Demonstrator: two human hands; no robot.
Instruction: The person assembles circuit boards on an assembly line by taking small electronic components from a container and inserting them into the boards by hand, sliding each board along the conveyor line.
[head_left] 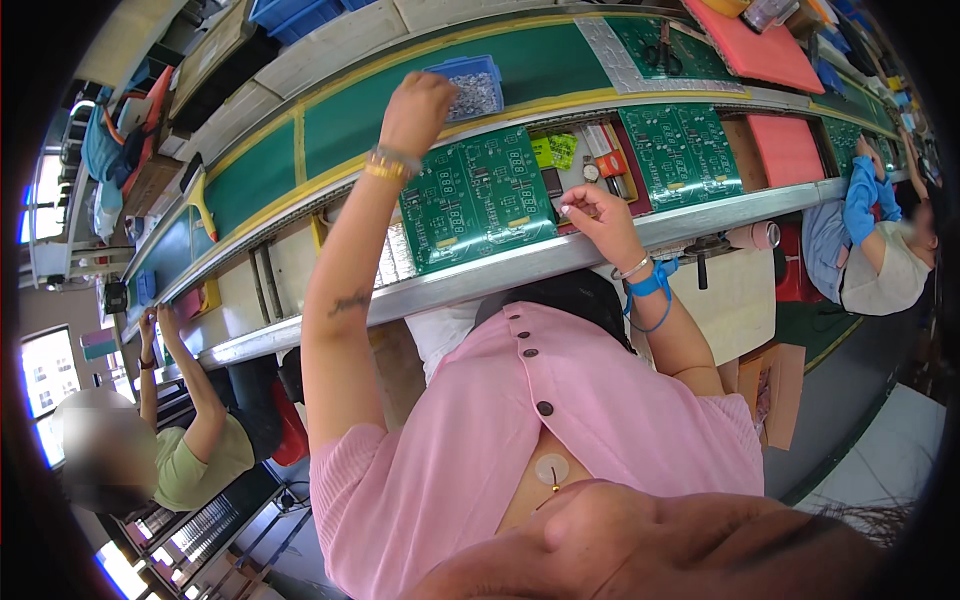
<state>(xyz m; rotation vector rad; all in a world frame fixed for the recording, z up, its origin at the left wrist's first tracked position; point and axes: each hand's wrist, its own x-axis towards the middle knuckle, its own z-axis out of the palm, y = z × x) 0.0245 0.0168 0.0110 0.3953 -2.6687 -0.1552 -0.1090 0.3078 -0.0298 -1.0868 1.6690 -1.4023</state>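
Observation:
My left hand point(418, 108) reaches over the conveyor at the left edge of a blue bin point(483, 68) filled with small silvery parts point(474, 97). Its fingers are curled together, and what they may hold is hidden. Below it lies a green circuit board point(478, 200) with displays and small components mounted. My right hand point(603, 222) is beside this board's right edge, thumb and fingers bent close together; a tiny whitish spot shows at the tips, too small to name. A blue wrist strap point(652, 283) circles my right wrist.
Another green circuit board point(682, 155) lies to the right. Between the boards are a yellow-green packet point(553, 151), a watch point(591, 172) and an orange-and-white item point(610, 163). Scissors point(662, 52) lie farther back. Co-workers sit left point(205, 440) and right point(885, 255) along the metal rail point(700, 210).

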